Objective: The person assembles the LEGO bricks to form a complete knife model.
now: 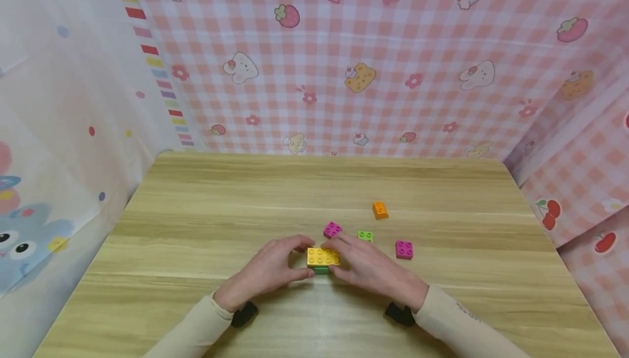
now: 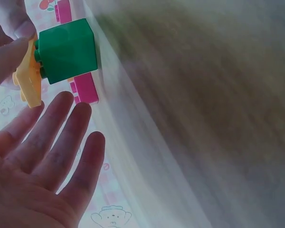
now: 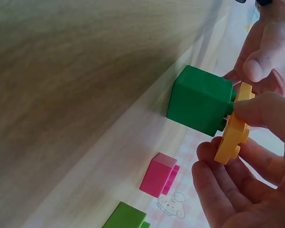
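Observation:
My right hand (image 1: pixel 366 262) pinches a flat yellow building plate (image 1: pixel 319 257) between thumb and fingers. Its studs face up, and it lies across the top of a tall green block (image 3: pixel 199 100). Between plate and block, the green studs still show in both wrist views, and the plate looks slightly tilted. The green block stands on the table, mostly hidden under the plate in the head view. Around the plate's left end, my left hand (image 1: pixel 275 265) holds its fingers spread and relaxed, the fingertips (image 2: pixel 61 99) close by the plate.
Behind the hands on the wooden table (image 1: pixel 221 194) lie a magenta brick (image 1: pixel 332 230) and a lime green brick (image 1: pixel 365 235), partly covered by the right hand. Another magenta brick (image 1: pixel 404 249) is farther right. An orange brick (image 1: pixel 380 210) lies farther back. Patterned cloth (image 1: pixel 319 74) hangs behind the table.

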The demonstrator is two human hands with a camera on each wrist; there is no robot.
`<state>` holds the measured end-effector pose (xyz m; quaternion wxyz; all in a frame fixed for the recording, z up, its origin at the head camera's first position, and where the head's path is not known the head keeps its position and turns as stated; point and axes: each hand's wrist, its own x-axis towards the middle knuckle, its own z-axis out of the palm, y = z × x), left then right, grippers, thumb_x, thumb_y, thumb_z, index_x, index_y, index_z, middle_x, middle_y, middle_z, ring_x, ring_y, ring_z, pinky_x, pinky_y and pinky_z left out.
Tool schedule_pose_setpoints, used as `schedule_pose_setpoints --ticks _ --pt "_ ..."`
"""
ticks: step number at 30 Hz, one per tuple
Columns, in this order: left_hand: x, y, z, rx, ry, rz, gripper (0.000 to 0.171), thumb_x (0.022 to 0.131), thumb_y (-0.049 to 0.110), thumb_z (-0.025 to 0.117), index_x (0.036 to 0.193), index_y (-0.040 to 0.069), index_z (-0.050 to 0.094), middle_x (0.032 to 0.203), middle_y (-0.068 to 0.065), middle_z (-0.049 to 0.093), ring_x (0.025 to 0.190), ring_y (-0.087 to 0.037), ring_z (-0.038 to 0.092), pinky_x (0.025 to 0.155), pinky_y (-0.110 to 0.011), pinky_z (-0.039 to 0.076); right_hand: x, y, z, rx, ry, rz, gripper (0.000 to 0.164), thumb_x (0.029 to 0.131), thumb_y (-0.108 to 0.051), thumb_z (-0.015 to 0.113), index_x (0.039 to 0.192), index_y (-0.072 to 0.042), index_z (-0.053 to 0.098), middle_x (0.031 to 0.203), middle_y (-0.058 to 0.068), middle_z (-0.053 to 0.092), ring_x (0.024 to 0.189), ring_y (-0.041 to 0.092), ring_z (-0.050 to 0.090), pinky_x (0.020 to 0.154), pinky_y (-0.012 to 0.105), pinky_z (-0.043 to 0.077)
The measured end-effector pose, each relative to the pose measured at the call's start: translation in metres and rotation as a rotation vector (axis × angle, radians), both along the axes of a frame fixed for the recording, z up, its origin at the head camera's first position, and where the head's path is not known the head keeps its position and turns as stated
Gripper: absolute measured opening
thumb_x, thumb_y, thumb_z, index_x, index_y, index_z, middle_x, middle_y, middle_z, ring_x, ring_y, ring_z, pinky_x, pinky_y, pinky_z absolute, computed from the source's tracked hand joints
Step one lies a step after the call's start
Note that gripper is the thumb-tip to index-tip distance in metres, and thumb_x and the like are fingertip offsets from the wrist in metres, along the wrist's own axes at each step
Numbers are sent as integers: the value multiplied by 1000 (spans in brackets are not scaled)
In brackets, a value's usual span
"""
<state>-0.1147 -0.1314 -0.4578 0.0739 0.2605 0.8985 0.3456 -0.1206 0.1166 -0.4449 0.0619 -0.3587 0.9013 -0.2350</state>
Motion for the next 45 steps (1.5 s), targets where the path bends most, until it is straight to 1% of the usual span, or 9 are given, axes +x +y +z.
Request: schedule_pose_setpoints --ticks 6,10,15,25,30,34,38,41,45 --pt "-1 1 -4 23 17 1 38 89 26 84 122 12 70 117 -2 74 107 -22 69 93 -47 56 -1 0 0 2 6 12 43 92 -21 79 132 -12 64 132 2 63 114 17 63 97 37 57" --pt "-2 0 -6 29 20 -5 33 90 26 83 118 13 70 114 -2 75 105 -22 70 91 -46 57 -2 -1 0 3 3 17 42 92 -20 79 132 -12 65 131 2 63 114 16 63 97 36 57" --pt "-2 0 -6 38 16 -10 31 90 23 83 116 11 70 109 -4 77 101 -20 72 88 -42 58 -2 -2 0 16 10 21 42 92 -20 78 131 -10 66 129 2 64 113 16 64 96 36 57" --pt "-3 0 -7 79 -53 -30 29 92 19 81 116 10 68 106 -2 77 97 -17 72 89 -39 59 -2 -2 -2 10 18 36 39 93 -20 79 128 -8 67 125 5 66 107 15 63 92 35 58" --pt "-3 0 -8 66 -35 -37 27 92 20 81 115 11 70 109 -2 77 99 -18 72 88 -37 59 -2 -1 -1 27 18 45 38 94 -22 78 127 -7 68 123 5 67 105 14 63 91 33 58" --pt "-4 0 -7 55 -15 -43 26 91 20 82 113 11 72 111 -2 76 100 -19 72 87 -37 59 -2 1 1 32 49 68 36 95 -23 78 126 -7 70 118 4 68 101 13 64 89 30 58" --pt "-5 1 -5 45 -13 -46 24 91 20 82 111 11 72 110 -2 77 100 -20 72 87 -38 59 -2 1 1 27 76 81 36 94 -23 79 125 -6 71 114 3 69 97 11 64 85 27 58" --pt "-5 2 -4 37 -17 -51 24 91 19 82 111 12 72 109 -2 77 101 -20 72 88 -39 59 -3 0 1 22 68 71 36 93 -23 80 124 -7 71 116 4 70 101 14 66 87 28 58" --pt "-5 2 -2 21 -15 -50 24 90 18 82 110 12 71 109 -2 77 102 -21 72 88 -39 59 -3 -2 -1 11 -6 27 39 93 -23 80 127 -8 69 125 7 70 112 19 66 95 37 57"
